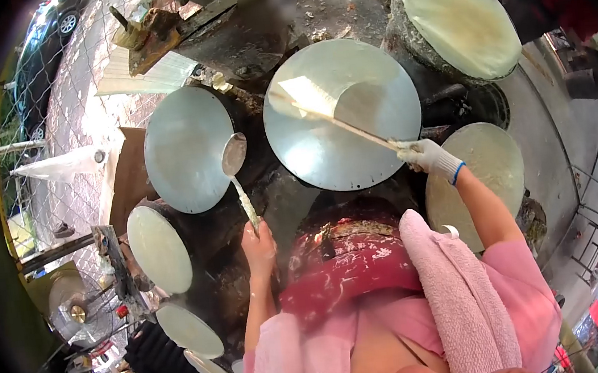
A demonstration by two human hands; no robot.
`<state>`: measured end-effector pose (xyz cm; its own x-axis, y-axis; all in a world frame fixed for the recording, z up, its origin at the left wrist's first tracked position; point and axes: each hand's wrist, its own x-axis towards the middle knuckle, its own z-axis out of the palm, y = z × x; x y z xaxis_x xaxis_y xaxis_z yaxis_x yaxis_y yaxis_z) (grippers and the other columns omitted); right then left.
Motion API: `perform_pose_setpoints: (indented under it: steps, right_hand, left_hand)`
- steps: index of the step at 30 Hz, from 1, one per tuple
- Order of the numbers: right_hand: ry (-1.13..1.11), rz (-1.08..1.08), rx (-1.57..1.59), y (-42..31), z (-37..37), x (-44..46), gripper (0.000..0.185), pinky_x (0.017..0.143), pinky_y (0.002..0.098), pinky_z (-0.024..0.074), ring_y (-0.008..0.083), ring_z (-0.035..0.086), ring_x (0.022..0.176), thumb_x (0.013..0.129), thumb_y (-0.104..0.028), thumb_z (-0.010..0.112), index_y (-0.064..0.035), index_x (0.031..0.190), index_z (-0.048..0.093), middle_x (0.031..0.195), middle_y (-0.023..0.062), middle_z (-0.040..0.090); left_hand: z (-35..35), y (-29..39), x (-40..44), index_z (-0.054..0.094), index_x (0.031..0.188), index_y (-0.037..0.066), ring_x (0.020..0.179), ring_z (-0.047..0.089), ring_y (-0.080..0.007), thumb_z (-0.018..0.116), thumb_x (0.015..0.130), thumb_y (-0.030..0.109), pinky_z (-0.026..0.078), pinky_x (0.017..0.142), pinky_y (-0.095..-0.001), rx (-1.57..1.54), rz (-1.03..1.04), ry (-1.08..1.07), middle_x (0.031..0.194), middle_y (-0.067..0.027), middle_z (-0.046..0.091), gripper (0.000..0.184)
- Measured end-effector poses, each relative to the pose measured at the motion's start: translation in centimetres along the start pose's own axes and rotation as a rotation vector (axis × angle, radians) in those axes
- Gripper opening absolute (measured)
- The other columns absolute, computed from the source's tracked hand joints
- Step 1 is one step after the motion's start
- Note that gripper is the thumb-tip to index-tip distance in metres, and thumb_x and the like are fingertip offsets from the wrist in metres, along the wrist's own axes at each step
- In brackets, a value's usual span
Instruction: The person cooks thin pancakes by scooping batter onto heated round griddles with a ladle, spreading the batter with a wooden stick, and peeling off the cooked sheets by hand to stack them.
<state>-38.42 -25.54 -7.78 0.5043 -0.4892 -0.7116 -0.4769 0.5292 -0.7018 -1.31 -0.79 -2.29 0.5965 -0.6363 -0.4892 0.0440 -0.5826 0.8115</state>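
Observation:
My left hand [258, 247], bare, is closed around the batter-crusted handle of a ladle [235, 153]. Its bowl overlaps the right edge of a bare grey round griddle [185, 147]. A white glove with a blue cuff covers my right hand [427, 158], which grips a long thin wooden stick [359, 131]. This stick reaches left across the large middle griddle [348, 170], toward a pale flat patch on it; whether that patch is the tool's end or glare, I cannot tell. Behind my gloved hand lies a griddle covered with pale batter [491, 173].
Another batter-covered griddle [460, 20] stands at the far right. Pale round discs [158, 248] line the left side. A wire fence [48, 89] runs along the left, with a parked car [45, 60] beyond. A pink towel [459, 286] hangs over my shoulder.

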Motion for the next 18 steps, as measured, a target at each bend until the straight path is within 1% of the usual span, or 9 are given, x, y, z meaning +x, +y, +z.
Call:
perform_pose_setpoints:
  steps: [1, 3, 4, 5, 7, 11, 13, 15, 18]
  right_hand:
    - [0.006, 0.015, -0.050, -0.2, -0.1, -0.6, 0.049, 0.059, 0.0204, 0.0394, 0.0028, 0.043, 0.066, 0.092, -0.028, 0.069, -0.0067, 0.134, 0.059, 0.097, -0.0070, 0.062]
    - [0.051, -0.170, -0.096, -1.1, -2.3, -0.2, 0.048, 0.067, 0.0216, 0.0436, 0.0039, 0.048, 0.075, 0.092, -0.027, 0.069, -0.0049, 0.133, 0.059, 0.106, -0.0038, 0.065]
    - [0.071, -0.086, -0.051, -1.5, -3.9, 1.0, 0.050, 0.076, 0.0227, 0.0450, 0.0047, 0.049, 0.082, 0.092, -0.027, 0.069, -0.0033, 0.134, 0.057, 0.122, -0.0038, 0.062]
    - [0.215, -0.290, -0.116, -1.8, -4.3, 2.5, 0.049, 0.074, 0.0211, 0.0443, 0.0036, 0.048, 0.082, 0.091, -0.026, 0.069, -0.0037, 0.134, 0.057, 0.108, -0.0073, 0.062]
    - [0.158, -0.193, -0.251, -3.0, -4.7, 4.4, 0.047, 0.066, 0.0192, 0.0414, 0.0024, 0.045, 0.076, 0.092, -0.024, 0.068, -0.0049, 0.134, 0.058, 0.098, -0.0087, 0.059]
    - [-0.128, 0.029, 0.018, -0.8, -2.3, 2.4, 0.045, 0.055, 0.0214, 0.0360, 0.0033, 0.040, 0.063, 0.090, -0.024, 0.070, -0.0076, 0.131, 0.061, 0.086, -0.0095, 0.058]
    - [-0.111, 0.034, -0.138, -1.4, -2.3, 0.6, 0.045, 0.056, 0.0213, 0.0380, 0.0034, 0.042, 0.063, 0.090, -0.024, 0.070, -0.0072, 0.131, 0.062, 0.081, -0.0080, 0.057]
    - [-0.083, 0.003, -0.109, -1.5, -4.3, 1.6, 0.046, 0.063, 0.0231, 0.0432, 0.0053, 0.048, 0.068, 0.090, -0.023, 0.070, -0.0093, 0.133, 0.061, 0.084, -0.0090, 0.059]
    - [0.193, -0.343, -0.345, -1.3, -5.8, 6.7, 0.047, 0.060, 0.0244, 0.0422, 0.0063, 0.046, 0.065, 0.090, -0.024, 0.069, -0.0072, 0.132, 0.060, 0.085, -0.0081, 0.060]
  left_hand:
    - [-0.2, 0.0, -0.3, 0.056, 0.094, 0.004, 0.047, 0.044, -0.0054, 0.053, 0.098, 0.016, 0.035, 0.042, -0.0230, -0.019, -0.032, -0.003, 0.067, 0.0024, 0.050, 0.013]
    - [-0.5, -0.2, -0.2, 0.055, 0.094, 0.004, 0.046, 0.043, -0.0053, 0.053, 0.098, 0.016, 0.035, 0.042, -0.0229, 0.033, 0.002, -0.013, 0.067, 0.0021, 0.050, 0.013]
    - [-0.5, -0.2, -0.1, 0.055, 0.094, 0.004, 0.046, 0.043, -0.0052, 0.053, 0.098, 0.016, 0.035, 0.042, -0.0229, 0.057, 0.021, -0.018, 0.067, 0.0020, 0.050, 0.013]
    - [-0.3, -0.1, 0.0, 0.054, 0.094, 0.005, 0.044, 0.042, -0.0054, 0.052, 0.099, 0.016, 0.034, 0.041, -0.0229, 0.059, 0.030, -0.014, 0.066, 0.0020, 0.049, 0.012]
    - [-0.1, 0.1, -0.1, 0.053, 0.095, 0.005, 0.041, 0.039, -0.0060, 0.051, 0.100, 0.015, 0.032, 0.038, -0.0231, 0.068, 0.049, -0.003, 0.063, 0.0018, 0.046, 0.011]
    - [-0.9, -2.3, -0.3, 0.054, 0.092, 0.004, 0.047, 0.042, -0.0065, 0.053, 0.098, 0.015, 0.035, 0.043, -0.0244, 0.130, 0.050, 0.064, 0.065, 0.0014, 0.048, 0.012]
    - [-1.3, -2.7, -0.7, 0.056, 0.089, 0.002, 0.057, 0.049, -0.0077, 0.055, 0.096, 0.015, 0.041, 0.051, -0.0272, 0.152, 0.022, 0.094, 0.068, -0.0003, 0.053, 0.015]
    - [-1.4, -2.7, -0.5, 0.056, 0.090, 0.002, 0.059, 0.050, -0.0082, 0.055, 0.096, 0.015, 0.041, 0.053, -0.0277, 0.220, 0.068, 0.089, 0.068, -0.0011, 0.053, 0.015]
    - [-1.2, -3.2, 1.0, 0.055, 0.090, 0.002, 0.059, 0.050, -0.0081, 0.055, 0.096, 0.016, 0.041, 0.053, -0.0283, 0.242, 0.055, 0.094, 0.068, -0.0017, 0.053, 0.016]
